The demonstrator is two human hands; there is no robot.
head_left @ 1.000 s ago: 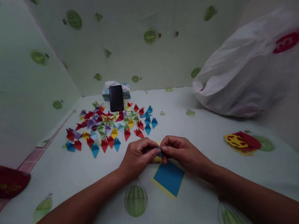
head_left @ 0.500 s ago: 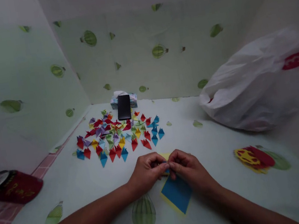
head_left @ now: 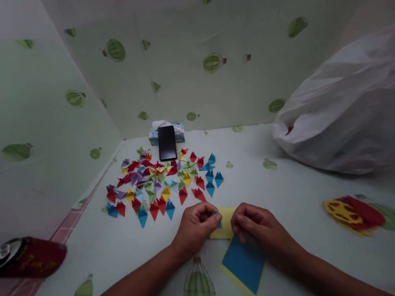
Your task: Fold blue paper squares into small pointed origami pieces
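My left hand (head_left: 194,229) pinches a small folded piece of blue paper (head_left: 218,219) between thumb and forefinger. A short gap separates it from my right hand (head_left: 257,224), whose fingers are curled and pressed together; I see nothing in them. Beneath and behind the hands lies a yellow paper sheet (head_left: 228,218). A square blue paper sheet (head_left: 244,265), with yellow edging showing under it, rests by my right hand, which partly covers it. Beyond the hands spread many small folded paper figures (head_left: 161,204) in red, blue, yellow, purple and green.
A black phone (head_left: 166,143) leans on a tissue box (head_left: 179,133) at the back. A red can (head_left: 36,256) is at the left edge. On the right are a white plastic bag (head_left: 339,120) and red and yellow paper cutouts (head_left: 356,213) on the table (head_left: 294,262).
My right hand has drawn away from the left, opening a gap between them. The blue folded piece stays in my left hand. The whole view has shifted slightly.
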